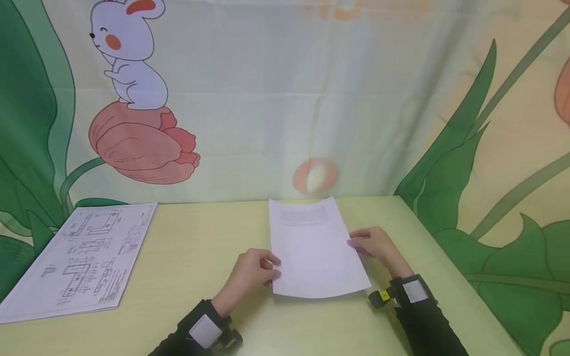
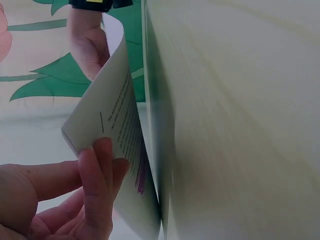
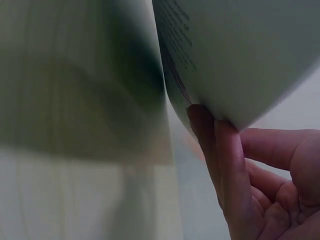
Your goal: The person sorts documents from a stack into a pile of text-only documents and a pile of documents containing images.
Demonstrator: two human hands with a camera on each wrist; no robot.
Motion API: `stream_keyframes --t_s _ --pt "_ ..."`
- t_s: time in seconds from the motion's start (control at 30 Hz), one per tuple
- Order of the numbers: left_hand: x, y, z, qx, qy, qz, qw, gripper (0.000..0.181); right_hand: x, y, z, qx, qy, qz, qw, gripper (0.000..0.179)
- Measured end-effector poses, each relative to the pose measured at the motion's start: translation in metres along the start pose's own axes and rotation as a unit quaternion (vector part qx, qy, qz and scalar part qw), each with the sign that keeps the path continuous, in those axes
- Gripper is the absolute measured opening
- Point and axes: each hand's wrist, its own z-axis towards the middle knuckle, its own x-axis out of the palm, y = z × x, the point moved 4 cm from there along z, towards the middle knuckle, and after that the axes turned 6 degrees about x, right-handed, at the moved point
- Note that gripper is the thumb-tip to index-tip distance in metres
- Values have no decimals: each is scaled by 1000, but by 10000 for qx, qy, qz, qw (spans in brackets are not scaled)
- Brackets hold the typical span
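Between both hands is a white sheet of paper, with faint lines of print near its far end. My left hand pinches its left edge, thumb on the upper face and fingers beneath. On the opposite edge, my right hand pinches it in the same way. The near part of the paper is raised off the table and bows slightly; its far end comes down close to the tabletop. In the left wrist view, the underside of the paper carries printed text and a purple patch.
A stack of sheets with technical drawings lies at the left of the pale yellow table. Behind the table hangs a curtain printed with a rabbit, flowers and leaves. Each wrist wears a dark strap with a small camera.
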Motion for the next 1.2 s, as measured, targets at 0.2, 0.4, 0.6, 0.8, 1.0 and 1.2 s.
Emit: stream_keyframes --t_s 0.2,0.4,0.6,0.8,1.0,1.2 --pt "10 -3 4 27 423 535 9977 23 -4 -13 5 94 35 35 9999 41" --pt "14 -3 2 -59 877 895 9921 40 -5 -22 6 68 -147 -46 9999 38" --pt "17 -3 -1 -15 1196 1074 9870 47 -6 -23 5 100 -371 -273 9989 38" --pt "19 -6 -3 206 1396 1313 9813 50 -6 -19 0 -54 -327 -305 9990 38" --pt "20 -6 -3 268 1520 1418 9778 49 -7 -14 -8 -196 -224 -595 9978 38" --pt "20 -4 -4 419 1594 1475 9752 46 6 7 -22 -1248 -132 -2095 9697 50"
